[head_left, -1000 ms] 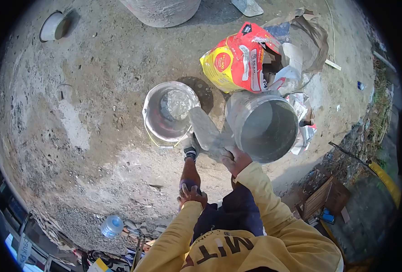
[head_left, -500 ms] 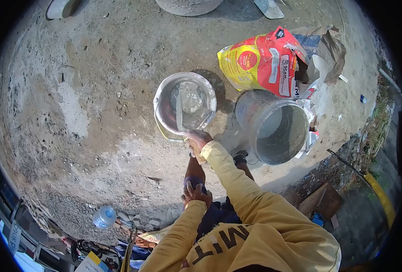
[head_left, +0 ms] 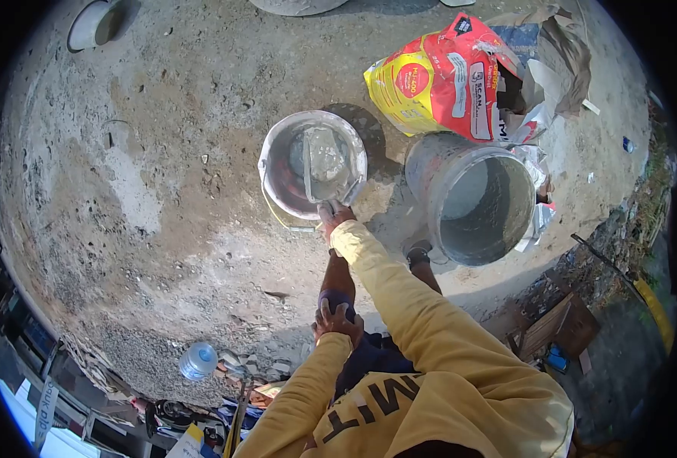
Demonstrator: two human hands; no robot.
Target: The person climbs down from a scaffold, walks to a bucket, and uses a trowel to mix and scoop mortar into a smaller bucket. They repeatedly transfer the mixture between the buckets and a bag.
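Observation:
A round bucket [head_left: 268,166] with a mortar-smeared rim stands in front of me, and grey mix lies in its bottom. My right hand [head_left: 334,216] is closed at the near rim on the handle of a trowel [head_left: 307,168]. The trowel's long grey blade reaches down into the bucket; most of its handle is hidden by my fingers. Against the bucket's near-left side hangs its wire bail with a pale grip [head_left: 302,229]. My left hand [head_left: 338,322] rests on my knee, holding nothing, its fingers spread over the dark cloth.
To the right a larger bucket [head_left: 437,206] with grey-coated walls leans on its side. Behind it lies a torn red and yellow bag [head_left: 445,84]. A clear water bottle [head_left: 198,361] lies by rubble at lower left. Further off, a pale container [head_left: 86,29] lies tipped.
My right hand has shifted up toward the bucket rim, and the trowel blade has turned and moved slightly right inside the bucket. My left hand stays on the knee. The view has shifted a little.

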